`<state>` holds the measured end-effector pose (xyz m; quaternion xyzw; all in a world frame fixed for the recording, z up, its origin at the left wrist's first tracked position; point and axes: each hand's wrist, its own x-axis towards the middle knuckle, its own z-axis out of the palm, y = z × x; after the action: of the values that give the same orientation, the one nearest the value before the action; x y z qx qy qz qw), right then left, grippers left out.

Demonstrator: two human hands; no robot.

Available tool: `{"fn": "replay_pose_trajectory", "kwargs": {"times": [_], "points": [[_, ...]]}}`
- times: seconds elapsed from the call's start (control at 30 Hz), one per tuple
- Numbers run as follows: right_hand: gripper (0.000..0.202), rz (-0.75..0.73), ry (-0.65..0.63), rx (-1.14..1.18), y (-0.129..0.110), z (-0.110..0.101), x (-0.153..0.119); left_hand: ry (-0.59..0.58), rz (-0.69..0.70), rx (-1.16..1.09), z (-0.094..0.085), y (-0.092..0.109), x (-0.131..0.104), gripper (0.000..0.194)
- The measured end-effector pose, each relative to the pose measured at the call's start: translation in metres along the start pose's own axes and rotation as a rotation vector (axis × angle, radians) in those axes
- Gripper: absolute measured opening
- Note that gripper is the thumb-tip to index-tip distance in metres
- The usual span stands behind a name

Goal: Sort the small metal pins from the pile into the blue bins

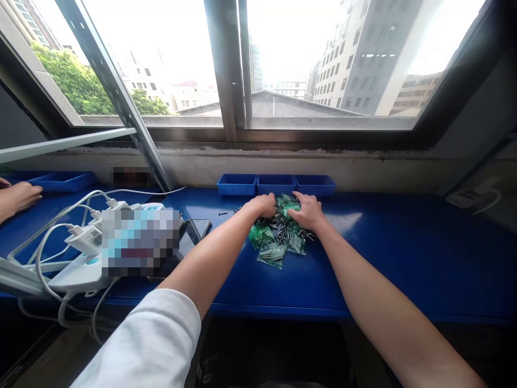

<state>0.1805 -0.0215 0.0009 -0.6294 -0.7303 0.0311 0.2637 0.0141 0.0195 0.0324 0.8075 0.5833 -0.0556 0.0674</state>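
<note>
Where the white short sleeve [161,328] ends, the left forearm reaches across the glossy blue tabletop [404,237]. Leftward, a pixelated patch hides part of a white plastic power strip [78,272] crowded with chargers, and the forearm partly covers a dark slab-like phone [197,229]. Ahead lie small clear green-tinted plastic bags [271,254] around a heap of loose slender metal fasteners [279,235]; whether these are screws or pins is hard to make out.

Both hands flank the heap's far side, probably to keep everything gathered. The left hand [265,206] has curled fingers, tips hidden; the right hand [309,213] parts thumb from forefinger over a bag. I cannot tell whether either grips anything.

Behind, three blue plastic bins [277,187] stand abreast, presumably for easy reach. Far left, another person's hand [20,200] is cut off by the frame.
</note>
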Motion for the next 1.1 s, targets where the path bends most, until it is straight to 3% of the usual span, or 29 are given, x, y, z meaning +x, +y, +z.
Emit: {"fn": "replay_pose_trajectory", "kwargs": {"times": [0.17, 0.3, 0.4, 0.53, 0.7, 0.93, 1.0, 1.1], "points": [[0.068, 0.014, -0.001, 0.019, 0.003, 0.001, 0.001, 0.144, 0.049, -0.068, -0.005, -0.015, -0.010, 0.041], [0.068, 0.027, -0.018, 0.007, 0.005, 0.004, 0.002, 0.182, 0.066, -0.156, -0.015, -0.025, -0.025, 0.031], [0.070, 0.038, -0.023, -0.016, 0.002, 0.004, 0.002, 0.203, 0.139, -0.133, -0.013, -0.021, -0.041, 0.029], [0.071, 0.023, -0.004, -0.029, -0.009, 0.001, -0.001, 0.207, 0.209, 0.006, 0.001, -0.007, -0.066, 0.029], [0.070, -0.018, -0.013, -0.027, -0.022, -0.003, -0.006, 0.203, 0.222, 0.071, 0.015, 0.001, -0.083, 0.030], [0.066, -0.039, 0.002, 0.016, -0.026, -0.021, -0.008, 0.181, 0.344, -0.057, 0.011, -0.009, -0.104, 0.038], [0.067, -0.059, -0.055, 0.019, -0.029, -0.028, -0.011, 0.168, 0.361, -0.074, 0.010, -0.011, -0.113, 0.042], [0.075, -0.225, -0.193, -0.003, -0.031, -0.038, -0.025, 0.254, 0.357, -0.083, 0.014, -0.011, -0.126, 0.063]]}}
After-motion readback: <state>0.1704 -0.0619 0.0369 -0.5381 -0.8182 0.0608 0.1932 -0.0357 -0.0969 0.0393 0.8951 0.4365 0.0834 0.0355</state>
